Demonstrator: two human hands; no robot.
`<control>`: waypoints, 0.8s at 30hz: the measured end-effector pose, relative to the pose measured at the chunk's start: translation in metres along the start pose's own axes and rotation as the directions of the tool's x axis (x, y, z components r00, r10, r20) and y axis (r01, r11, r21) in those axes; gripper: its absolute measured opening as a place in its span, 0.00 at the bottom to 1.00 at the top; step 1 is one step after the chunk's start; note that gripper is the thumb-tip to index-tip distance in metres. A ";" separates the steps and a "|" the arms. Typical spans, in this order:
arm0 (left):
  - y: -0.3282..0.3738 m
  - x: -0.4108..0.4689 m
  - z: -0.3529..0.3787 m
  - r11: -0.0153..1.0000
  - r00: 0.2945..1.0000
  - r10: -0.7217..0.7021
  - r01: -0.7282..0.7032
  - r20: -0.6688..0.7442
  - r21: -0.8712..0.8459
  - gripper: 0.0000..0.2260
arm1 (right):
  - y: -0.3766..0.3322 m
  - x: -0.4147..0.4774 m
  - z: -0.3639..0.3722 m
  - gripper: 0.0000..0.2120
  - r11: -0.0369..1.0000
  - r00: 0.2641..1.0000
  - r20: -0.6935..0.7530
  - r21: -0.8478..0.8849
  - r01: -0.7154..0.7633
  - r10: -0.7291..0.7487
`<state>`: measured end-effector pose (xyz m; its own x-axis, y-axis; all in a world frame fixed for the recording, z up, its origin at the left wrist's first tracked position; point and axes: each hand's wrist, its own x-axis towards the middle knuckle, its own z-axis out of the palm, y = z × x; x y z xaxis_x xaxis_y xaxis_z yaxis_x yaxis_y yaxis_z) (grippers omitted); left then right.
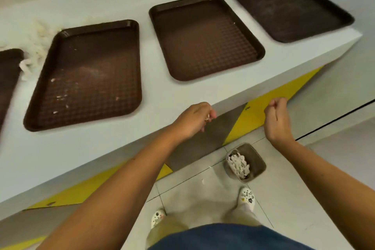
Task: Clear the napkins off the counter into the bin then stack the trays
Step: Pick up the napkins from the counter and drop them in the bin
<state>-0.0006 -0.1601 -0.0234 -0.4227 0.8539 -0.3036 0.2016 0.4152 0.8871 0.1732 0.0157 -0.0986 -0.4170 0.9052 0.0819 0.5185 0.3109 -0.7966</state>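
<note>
Several brown trays lie side by side on the white counter (154, 95): a left tray (87, 75) with paper scraps, a middle tray (205, 36), a right tray (290, 6) and a sliver of another tray (8, 75) at the left edge. A heap of shredded white napkins (36, 42) lies between the two leftmost trays. On the floor stands a small grey bin (255, 158) holding napkin shreds. My left hand (194, 119) hovers past the counter's edge and pinches a small napkin bit. My right hand (278, 115) is curled, above the bin, holding nothing visible.
The counter front has yellow and grey panels (253, 115). Small paper bits (203, 180) lie on the tiled floor near my feet (246, 197). A white wall meets the counter at the right end.
</note>
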 end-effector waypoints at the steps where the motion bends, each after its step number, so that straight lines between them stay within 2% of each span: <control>1: 0.000 0.008 0.016 0.999 1.000 -0.017 0.018 0.018 -0.046 0.14 | 0.017 0.005 -0.006 0.05 0.999 0.997 0.078 -0.032 -0.004 0.006; 4: -0.005 0.037 0.070 0.995 0.992 -0.062 0.070 0.113 -0.069 0.11 | 0.067 0.025 -0.027 0.04 0.993 0.938 0.344 -0.122 -0.001 0.043; 7: -0.011 0.058 0.107 0.980 0.987 -0.144 0.153 0.076 -0.125 0.06 | 0.100 0.039 -0.040 0.09 0.982 0.852 0.520 -0.183 0.047 0.056; 10: -0.013 0.078 0.136 0.931 0.958 -0.281 0.259 -0.053 -0.258 0.04 | 0.126 0.047 -0.044 0.12 0.972 0.763 0.640 -0.223 0.073 0.090; 15: -0.020 0.106 0.170 0.842 0.892 -0.437 0.361 -0.115 -0.402 0.05 | 0.154 0.050 -0.043 0.22 0.942 0.659 0.734 -0.314 0.118 0.163; 18: -0.030 0.116 0.189 0.799 0.857 -0.500 0.400 -0.126 -0.449 0.05 | 0.169 0.054 -0.044 0.26 0.940 0.650 0.730 -0.335 0.073 0.210; 24: -0.057 0.131 0.227 0.760 0.813 -0.566 0.452 -0.133 -0.467 0.09 | 0.174 0.075 -0.062 0.17 0.959 0.750 0.637 -0.283 0.013 0.178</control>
<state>0.1333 -0.0004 -0.1925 -0.5759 0.4176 -0.7028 -0.4503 0.5555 0.6990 0.2782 0.1560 -0.1939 -0.6959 0.5493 -0.4625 0.7034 0.3919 -0.5930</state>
